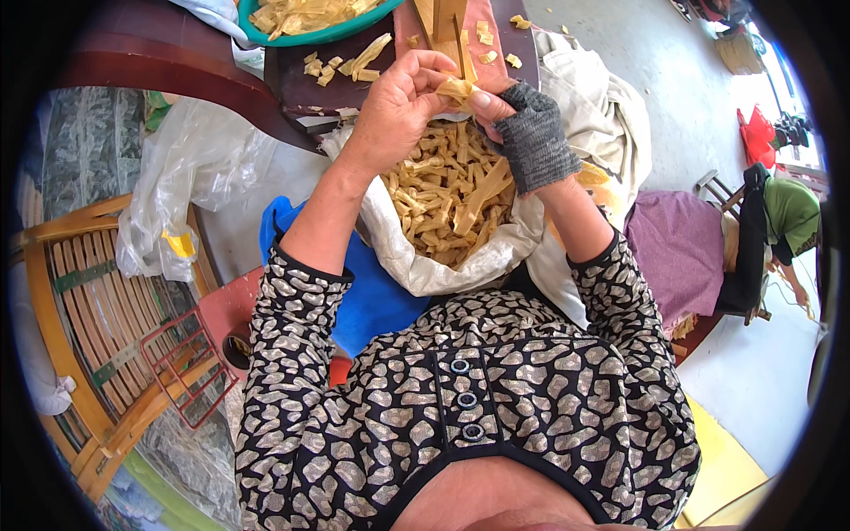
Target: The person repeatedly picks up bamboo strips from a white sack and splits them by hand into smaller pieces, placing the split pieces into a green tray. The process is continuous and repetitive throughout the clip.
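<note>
My left hand [400, 108] and my right hand [512, 113] meet over a white sack [403, 265]. Between their fingertips they pinch a pale yellow dried strip [456, 89], which looks like dried tofu skin. A grey fingerless knitted glove [540, 137] covers my right palm and wrist; the left hand is bare. Just beyond the fingers stands a wooden fixture [440, 25] with an upright piece, partly cut off by the upper edge. Many similar yellow strips [452, 208] fill the open sack below. Whether the strip touches the fixture is hard to tell.
A teal basin [332, 34] of yellow pieces stands at the far left. Loose pieces [365, 62] lie on the dark table [288, 75]. To the left are a clear plastic bag [199, 146] and a wooden slatted chair [53, 292]. A purple cloth [677, 252] lies right.
</note>
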Demonstrator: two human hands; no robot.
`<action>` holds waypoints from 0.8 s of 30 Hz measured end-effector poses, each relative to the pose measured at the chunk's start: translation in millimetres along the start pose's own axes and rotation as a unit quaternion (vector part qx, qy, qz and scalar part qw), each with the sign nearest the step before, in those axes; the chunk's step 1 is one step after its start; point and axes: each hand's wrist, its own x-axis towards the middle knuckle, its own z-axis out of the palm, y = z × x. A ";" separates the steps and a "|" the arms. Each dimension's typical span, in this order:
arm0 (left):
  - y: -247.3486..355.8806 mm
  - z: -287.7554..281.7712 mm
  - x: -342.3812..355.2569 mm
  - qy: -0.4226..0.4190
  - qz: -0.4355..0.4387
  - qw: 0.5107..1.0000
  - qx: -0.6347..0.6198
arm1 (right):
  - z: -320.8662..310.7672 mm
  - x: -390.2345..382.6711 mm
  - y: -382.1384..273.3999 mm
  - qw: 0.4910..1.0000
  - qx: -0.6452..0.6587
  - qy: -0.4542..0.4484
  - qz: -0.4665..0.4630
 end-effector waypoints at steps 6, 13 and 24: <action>-4.4 1.0 -1.9 0.081 0.059 0.989 0.110 | 3.0 -6.8 -11.1 0.971 0.198 -0.111 0.075; 1.7 11.5 -2.0 0.026 0.029 0.991 0.125 | 1.6 11.0 4.9 0.996 0.089 0.029 -0.009; 8.0 2.0 -13.3 0.054 0.085 0.977 0.190 | -34.5 8.8 18.6 0.939 0.331 -0.028 0.084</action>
